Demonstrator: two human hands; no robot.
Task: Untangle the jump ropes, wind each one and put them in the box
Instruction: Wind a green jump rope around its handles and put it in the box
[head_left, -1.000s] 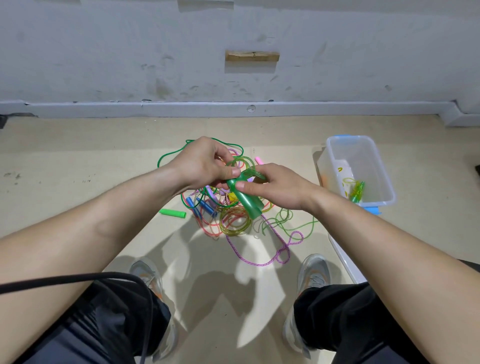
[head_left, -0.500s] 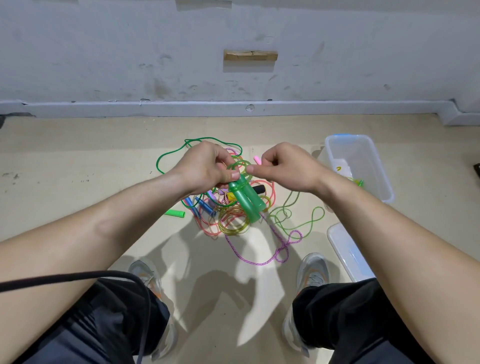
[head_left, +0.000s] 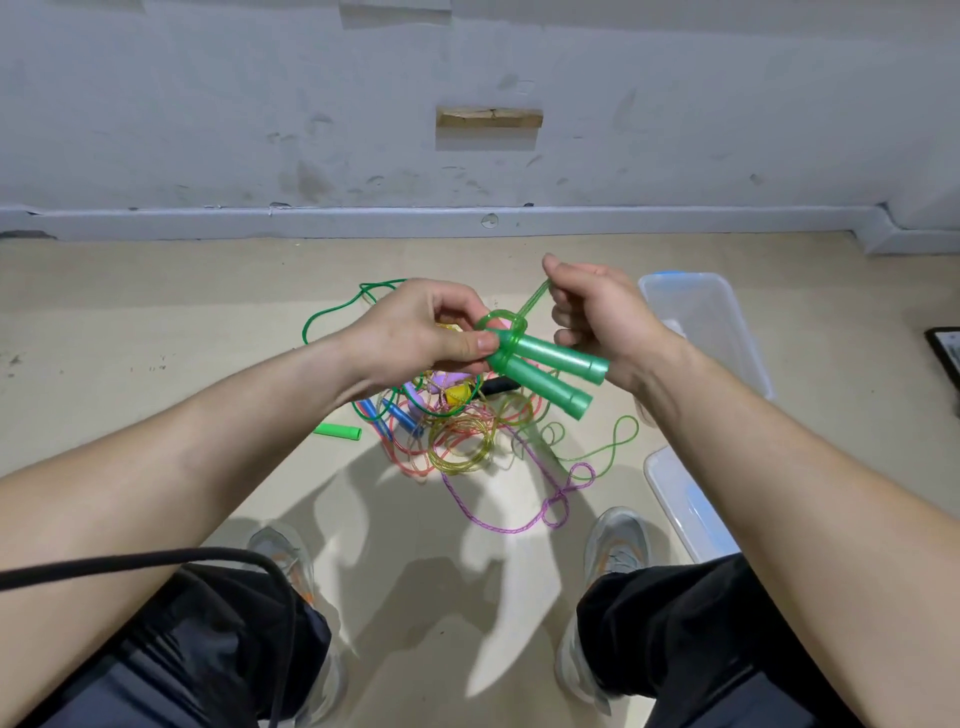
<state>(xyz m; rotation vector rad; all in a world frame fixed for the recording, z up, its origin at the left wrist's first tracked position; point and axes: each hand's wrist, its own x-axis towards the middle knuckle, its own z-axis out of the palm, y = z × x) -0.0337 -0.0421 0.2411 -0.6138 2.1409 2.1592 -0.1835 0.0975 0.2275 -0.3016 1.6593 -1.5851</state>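
My left hand pinches the top ends of two translucent green jump-rope handles, which lie side by side and point down to the right. A small green cord loop sits at their top. My right hand pinches the green cord and holds it taut up and to the right of the loop. Below my hands a tangle of ropes lies on the floor: red, yellow, purple and green cords with blue handles. The clear plastic box stands to the right, partly behind my right hand.
A loose light-green handle lies left of the tangle. The box lid rests on the floor by my right shoe. My left shoe sits below the pile. A black cable crosses my left arm. The wall runs behind.
My right hand has pulled the green cord up and to the right, drawing it taut. The green handles have tipped from hanging downward to pointing right. The loop at their top has shrunk.
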